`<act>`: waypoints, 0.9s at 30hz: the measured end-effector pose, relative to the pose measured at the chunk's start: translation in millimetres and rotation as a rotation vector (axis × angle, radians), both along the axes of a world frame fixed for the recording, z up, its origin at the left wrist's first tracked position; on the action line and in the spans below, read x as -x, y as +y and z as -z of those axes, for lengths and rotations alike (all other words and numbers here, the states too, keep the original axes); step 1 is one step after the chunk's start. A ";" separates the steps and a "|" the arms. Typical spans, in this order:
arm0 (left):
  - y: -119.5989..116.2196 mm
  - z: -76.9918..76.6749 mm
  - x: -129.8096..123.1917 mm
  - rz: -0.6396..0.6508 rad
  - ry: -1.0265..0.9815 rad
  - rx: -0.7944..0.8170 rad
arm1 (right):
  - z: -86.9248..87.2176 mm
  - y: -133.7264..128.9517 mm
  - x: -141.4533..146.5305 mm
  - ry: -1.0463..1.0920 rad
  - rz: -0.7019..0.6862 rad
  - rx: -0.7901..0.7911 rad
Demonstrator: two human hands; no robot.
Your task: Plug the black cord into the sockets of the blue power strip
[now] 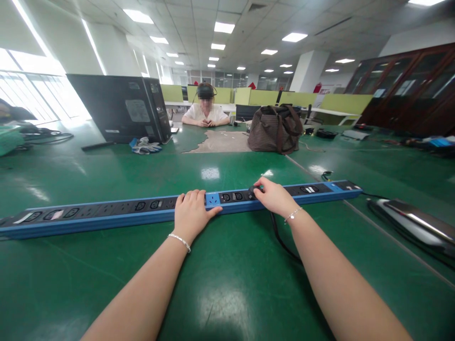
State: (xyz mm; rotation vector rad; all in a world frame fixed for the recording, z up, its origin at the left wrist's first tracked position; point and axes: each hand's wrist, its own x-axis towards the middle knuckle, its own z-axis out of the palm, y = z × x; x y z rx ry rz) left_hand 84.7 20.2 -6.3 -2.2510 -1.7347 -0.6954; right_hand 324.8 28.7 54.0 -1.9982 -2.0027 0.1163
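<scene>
A long blue and black power strip (117, 217) with many sockets lies across the green table. My left hand (192, 210) rests over the strip left of its blue socket section, fingers on the far edge and thumb along the near side. It holds the strip. In my right hand (273, 195) is a black plug (253, 192), pinched between thumb and fingers at a socket right of the strip's middle. How deep the plug sits is hidden. A black cable (279, 238) runs from below that hand toward my right forearm.
A black computer case (122, 110) and gloves (145, 146) stand at the back left of the green table (220, 293). Behind the strip is a brown bag (273, 130). A person (205, 111) sits across. A silver and black device (415, 222) lies at right.
</scene>
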 end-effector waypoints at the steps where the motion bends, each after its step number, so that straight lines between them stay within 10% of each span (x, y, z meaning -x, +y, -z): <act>1: -0.1 0.0 0.0 -0.004 0.000 0.001 | -0.2 -0.1 0.3 -0.009 0.004 0.002; 27: -0.8 0.4 0.0 -0.007 0.009 -0.028 | 6.8 -9.4 26.5 -0.181 0.074 -0.034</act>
